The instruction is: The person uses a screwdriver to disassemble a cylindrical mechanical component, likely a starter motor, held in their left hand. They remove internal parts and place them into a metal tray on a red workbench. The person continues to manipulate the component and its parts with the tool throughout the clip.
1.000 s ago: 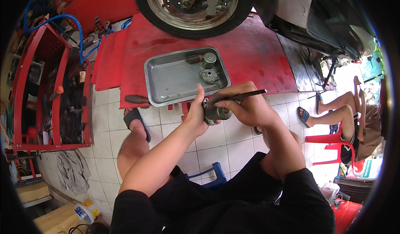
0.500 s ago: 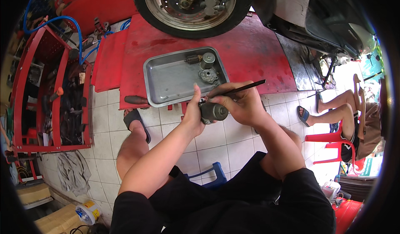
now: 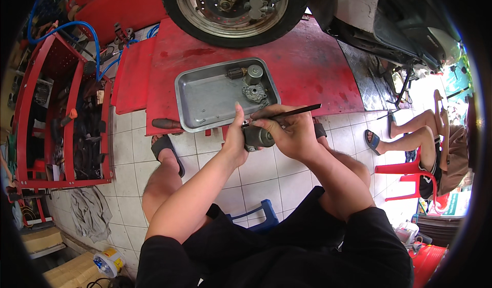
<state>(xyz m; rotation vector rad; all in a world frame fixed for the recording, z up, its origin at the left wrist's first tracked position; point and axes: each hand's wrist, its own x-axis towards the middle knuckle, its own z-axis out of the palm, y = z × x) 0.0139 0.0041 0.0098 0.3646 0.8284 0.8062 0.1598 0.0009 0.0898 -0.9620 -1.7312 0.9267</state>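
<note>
My left hand (image 3: 237, 143) is wrapped round a small grey starter motor (image 3: 258, 137), a round metal can with a flanged end, just in front of the tray. In my right hand (image 3: 293, 134), pinched like a pen, is a thin dark stick-like tool (image 3: 300, 110). Its tip meets the top of the motor by my left thumb; my fingers hide what kind of tip it has. Beyond my hands lies a grey metal tray (image 3: 180, 98). At its right side are a wound armature (image 3: 236, 73), an upright metal can (image 3: 254, 74) and a cast housing (image 3: 254, 92).
The tray rests on a red lift platform (image 3: 312, 77), below a scooter wheel (image 3: 233, 41). A dark-handled tool (image 3: 166, 124) lies at the platform's near edge. At left stands a red tool rack (image 3: 77, 113). Another person sits on a red chair (image 3: 405, 171) at right.
Both hands and the motor have shifted slightly left. The dark tool has tilted a little flatter, its outer end lower, with its tip still at the motor.
</note>
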